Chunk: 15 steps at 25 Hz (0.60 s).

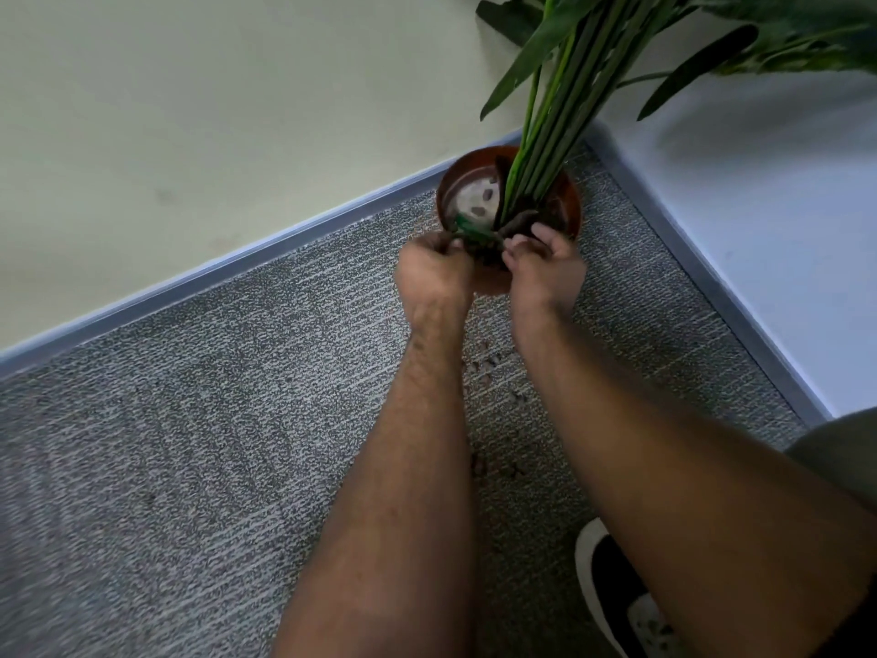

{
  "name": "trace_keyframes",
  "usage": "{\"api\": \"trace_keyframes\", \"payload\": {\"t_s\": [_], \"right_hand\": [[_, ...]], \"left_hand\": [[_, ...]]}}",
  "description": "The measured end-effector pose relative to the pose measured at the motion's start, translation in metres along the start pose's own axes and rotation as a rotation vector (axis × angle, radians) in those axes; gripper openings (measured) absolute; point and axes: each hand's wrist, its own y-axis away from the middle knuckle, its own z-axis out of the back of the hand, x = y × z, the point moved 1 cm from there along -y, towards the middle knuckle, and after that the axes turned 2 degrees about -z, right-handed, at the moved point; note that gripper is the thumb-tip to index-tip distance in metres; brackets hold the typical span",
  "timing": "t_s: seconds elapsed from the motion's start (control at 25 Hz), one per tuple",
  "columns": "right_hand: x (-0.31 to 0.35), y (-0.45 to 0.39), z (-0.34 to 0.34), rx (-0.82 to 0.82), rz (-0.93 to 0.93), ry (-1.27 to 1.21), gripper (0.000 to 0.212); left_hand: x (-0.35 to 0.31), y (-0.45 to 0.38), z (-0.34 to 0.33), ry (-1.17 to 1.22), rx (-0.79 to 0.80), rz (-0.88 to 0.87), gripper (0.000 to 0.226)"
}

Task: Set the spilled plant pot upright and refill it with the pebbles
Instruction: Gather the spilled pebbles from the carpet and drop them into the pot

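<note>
The round brown plastic plant pot (508, 201) stands up on the grey carpet floor (190, 444), in the corner by the walls. Both hands are at its near edge. The left hand (434, 273) and right hand (545, 263) curl around the green plant stems (545, 149) low down. Small brown pebbles (493, 368) lie on the carpet, so filling is left.

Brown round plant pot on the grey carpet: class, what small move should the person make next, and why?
Probably let go with one hand and pick up the small brown pebbles scattered on the grey carpet. The brown round plant pot already stands upright with its green stems rising from it, both the left hand and right hand curl at its near rim, and its pale inside looks nearly bare.
</note>
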Motion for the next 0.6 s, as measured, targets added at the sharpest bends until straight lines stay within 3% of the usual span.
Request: {"api": "trace_keyframes", "payload": {"t_s": [0.16, 0.28, 0.4, 0.6], "right_hand": [[-0.021, 0.015, 0.010, 0.085, 0.023, 0.288, 0.008], [-0.045, 0.026, 0.021, 0.289, -0.105, 0.593, 0.007], [-0.069, 0.040, 0.037, 0.532, -0.148, 0.968, 0.019], [-0.096, 0.062, 0.078, 0.857, -0.007, 1.702, 0.047]], "left_hand": [[0.073, 0.015, 0.024, -0.227, 0.035, 0.084, 0.023], [0.137, 0.030, 0.036, -0.586, 0.186, 0.132, 0.072], [0.173, 0.049, 0.035, -0.765, 0.375, 0.156, 0.110], [0.183, 0.071, 0.031, -0.996, 0.610, 0.032, 0.135]]}}
